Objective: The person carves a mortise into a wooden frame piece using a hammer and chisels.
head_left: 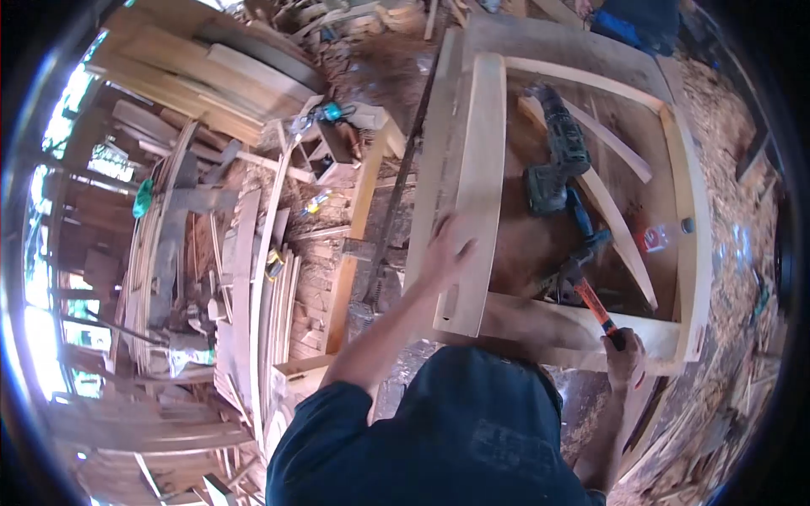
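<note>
My right hand (624, 354) is closed around the black end of a hammer (596, 305) with an orange handle. The hammer's head lies over the near rail of a wooden frame (479, 181), pointing into it. My left hand (449, 255), slightly blurred, rests against the frame's left board with thumb and fingers apart. Inside the frame is a dark green cordless drill (564, 156). Just below the drill there is a blue-and-black tool (582, 221), partly hidden by the hammer's head. Loose curved wooden strips (620, 240) lie around these tools.
Under the frame is a wooden worktop (527, 38). Left of it, an upright timber (350, 278) and long planks (261, 244) stand over a floor of shavings. A teal power tool (331, 111) and a yellow tape measure (274, 265) lie farther left. Stacked boards (202, 72) fill the upper left.
</note>
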{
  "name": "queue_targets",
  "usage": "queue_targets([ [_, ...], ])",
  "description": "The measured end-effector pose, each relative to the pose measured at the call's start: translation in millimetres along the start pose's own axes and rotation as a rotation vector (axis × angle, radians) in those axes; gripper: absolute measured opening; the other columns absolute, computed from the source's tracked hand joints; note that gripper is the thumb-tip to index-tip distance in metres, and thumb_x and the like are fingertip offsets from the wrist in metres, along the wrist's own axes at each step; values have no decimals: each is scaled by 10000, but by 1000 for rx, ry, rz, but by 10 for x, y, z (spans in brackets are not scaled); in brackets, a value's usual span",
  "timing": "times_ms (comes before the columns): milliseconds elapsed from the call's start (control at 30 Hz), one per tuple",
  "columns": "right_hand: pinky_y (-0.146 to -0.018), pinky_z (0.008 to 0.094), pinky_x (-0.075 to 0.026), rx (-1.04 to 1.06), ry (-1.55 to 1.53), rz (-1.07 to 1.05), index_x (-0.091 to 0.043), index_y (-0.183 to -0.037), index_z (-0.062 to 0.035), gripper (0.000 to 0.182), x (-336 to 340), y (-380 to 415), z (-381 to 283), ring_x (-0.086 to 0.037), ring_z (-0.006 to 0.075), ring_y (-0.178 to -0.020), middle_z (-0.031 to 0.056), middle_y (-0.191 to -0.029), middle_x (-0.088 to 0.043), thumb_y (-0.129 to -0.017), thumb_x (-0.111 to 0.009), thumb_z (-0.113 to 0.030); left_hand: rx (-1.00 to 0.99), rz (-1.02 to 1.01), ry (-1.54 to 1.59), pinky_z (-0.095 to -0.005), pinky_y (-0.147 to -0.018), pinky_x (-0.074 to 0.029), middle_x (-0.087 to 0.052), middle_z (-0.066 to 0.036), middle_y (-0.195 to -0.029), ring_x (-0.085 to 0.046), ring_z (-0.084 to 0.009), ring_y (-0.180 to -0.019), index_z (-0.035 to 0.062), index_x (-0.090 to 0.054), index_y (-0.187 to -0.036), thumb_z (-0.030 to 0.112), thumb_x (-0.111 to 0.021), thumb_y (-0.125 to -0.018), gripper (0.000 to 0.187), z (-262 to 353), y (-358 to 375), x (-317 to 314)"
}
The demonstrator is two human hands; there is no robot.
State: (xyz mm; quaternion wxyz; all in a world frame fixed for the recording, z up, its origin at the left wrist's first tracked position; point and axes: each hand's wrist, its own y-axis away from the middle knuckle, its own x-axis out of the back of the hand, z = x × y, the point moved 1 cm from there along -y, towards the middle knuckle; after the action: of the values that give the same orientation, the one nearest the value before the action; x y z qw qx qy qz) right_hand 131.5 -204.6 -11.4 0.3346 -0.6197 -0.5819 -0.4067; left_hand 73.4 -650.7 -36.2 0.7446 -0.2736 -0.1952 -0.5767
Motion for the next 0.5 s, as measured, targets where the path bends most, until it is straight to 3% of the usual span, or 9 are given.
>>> queue_targets([
  [100,-740,491,-473,204,23,4,-657,-952,-69,319,89,-260,94,-608,374,-805,140,-859,-622,-719,-853,-163,239,-93,67,-489,-1036,-489,-533,-298,-1379,-539,-466,-1269,-29,-366,-1485,311,-746,-891,782,71,811,242],
  [167,-748,480,-486,388,89,1,-660,-970,-49,335,78,-465,243,-626,352,-808,141,-877,-638,-748,-851,-211,266,-48,142,-476,-1022,-496,-537,-301,-1382,-575,-438,-1244,-31,-337,-1507,323,-752,-893,822,138,1161,103],
  [267,-755,457,-502,375,-148,3,-667,-1000,-26,349,-23,-738,517,-646,310,-817,137,-900,-658,-792,-846,-242,332,77,282,-432,-974,-515,-572,-284,-1356,-625,-376,-1189,-31,-324,-1525,324,-746,-910,826,164,1285,-80],
  [300,-778,428,-523,214,-134,-9,-672,-1031,-3,390,-5,-888,546,-668,284,-864,149,-950,-683,-843,-822,-311,355,124,327,-413,-954,-524,-588,-275,-1342,-642,-352,-1167,-30,-325,-1529,321,-742,-918,819,157,1282,-108],
  [367,-883,435,-521,3,-215,110,-634,-1216,-15,524,66,-1297,598,-662,294,-984,167,-1063,-673,-819,-850,-279,372,156,293,-390,-925,-534,-619,-262,-1300,-664,-320,-1131,-30,-337,-1526,312,-724,-937,783,207,1390,-169],
  [467,-986,457,-484,-15,-373,424,-539,-1382,-28,684,26,-1835,687,-625,316,-1091,183,-1192,-641,-845,-829,-338,339,137,102,-385,-905,-539,-651,-261,-1232,-679,-317,-1099,-27,-368,-1506,290,-684,-967,701,273,1465,-194],
  [500,-1003,453,-474,-2,-383,439,-521,-1399,-30,706,8,-1951,662,-609,315,-1122,183,-1223,-628,-848,-826,-348,346,141,81,-388,-902,-541,-654,-266,-1218,-681,-329,-1094,-24,-377,-1500,282,-670,-975,675,340,1561,-264],
])
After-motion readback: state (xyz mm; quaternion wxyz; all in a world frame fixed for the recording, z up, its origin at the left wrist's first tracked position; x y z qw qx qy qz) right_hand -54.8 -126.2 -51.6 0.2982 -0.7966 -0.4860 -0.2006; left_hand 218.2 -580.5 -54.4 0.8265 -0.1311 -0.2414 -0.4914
